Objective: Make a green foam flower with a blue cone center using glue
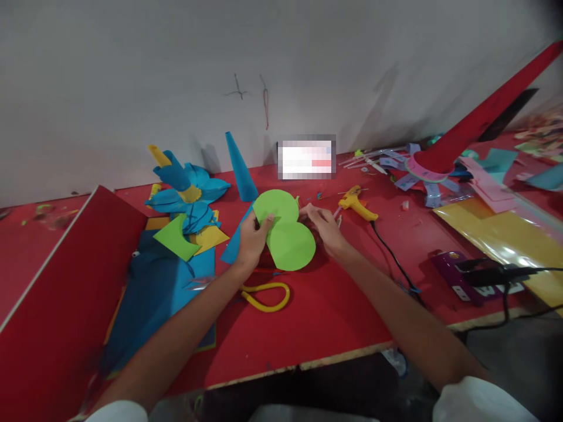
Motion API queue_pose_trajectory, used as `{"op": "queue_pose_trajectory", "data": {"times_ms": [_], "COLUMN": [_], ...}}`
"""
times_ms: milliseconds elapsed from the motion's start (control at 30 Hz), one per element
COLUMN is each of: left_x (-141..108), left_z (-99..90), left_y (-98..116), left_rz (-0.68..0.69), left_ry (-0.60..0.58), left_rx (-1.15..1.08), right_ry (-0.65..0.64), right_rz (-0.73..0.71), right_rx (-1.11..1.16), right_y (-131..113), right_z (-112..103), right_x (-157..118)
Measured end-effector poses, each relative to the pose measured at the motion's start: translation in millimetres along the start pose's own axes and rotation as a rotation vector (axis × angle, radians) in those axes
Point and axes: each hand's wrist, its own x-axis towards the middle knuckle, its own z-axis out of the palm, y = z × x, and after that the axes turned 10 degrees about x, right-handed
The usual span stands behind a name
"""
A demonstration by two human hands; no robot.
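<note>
Two rounded lobes of light green paper [292, 245] are held up over the red table by my left hand [254, 239], its thumb on their left side. Just right of the upper lobe is my right hand [324, 227], its fingers pinched near the paper's edge; whatever is between them is too small to make out. A yellow glue gun [358, 203] lies right of that hand. Behind the green paper stands a blue paper cone [241, 170]. Below it lies a yellow curved tube [269, 298].
At the left are a blue paper flower [189, 193], green and yellow offcuts, blue sheets [165, 293] and an upright red board [65, 287]. The right side holds a red cone [479, 117], a purple power strip [466, 278] with black cables and golden sheets [501, 240].
</note>
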Motion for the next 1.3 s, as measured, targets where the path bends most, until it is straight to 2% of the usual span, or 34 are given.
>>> {"op": "queue_pose_trajectory", "data": {"times_ms": [233, 367, 500, 667, 900, 1100, 1300], "left_x": [0.8, 0.5, 0.4, -0.8, -0.2, 3.0, 2.4], "left_z": [-1.6, -2.0, -1.3, -1.4, -1.8, -2.9, -4.3], "left_y": [-2.0, -0.8, -0.8, 0.8, -1.2, -5.3, -7.4], "left_rz": [-0.043, -0.045, -0.071, -0.042, -0.069, 0.092, 0.141], "left_ry": [0.021, 0.065, 0.104, -0.014, -0.03, 0.095, -0.022], "left_rx": [-0.025, -0.015, -0.023, -0.002, 0.052, 0.14, 0.312], "right_ry": [-0.178, -0.253, -0.179, -0.084, -0.159, -0.091, -0.022], "right_rz": [0.152, 0.241, 0.177, 0.096, 0.105, 0.07, 0.013], "right_rx": [0.034, -0.022, -0.031, -0.011, 0.006, 0.026, 0.04], "right_y": [-12.1, -9.8, -4.7, 0.1, 3.2, 5.2, 3.3], "right_z": [-3.0, -3.7, -3.5, -5.3, -1.6, -2.9, -2.3], "right_x": [-0.7, -1.6, -0.2, 3.5, 2.2, 4.2, 5.8]}}
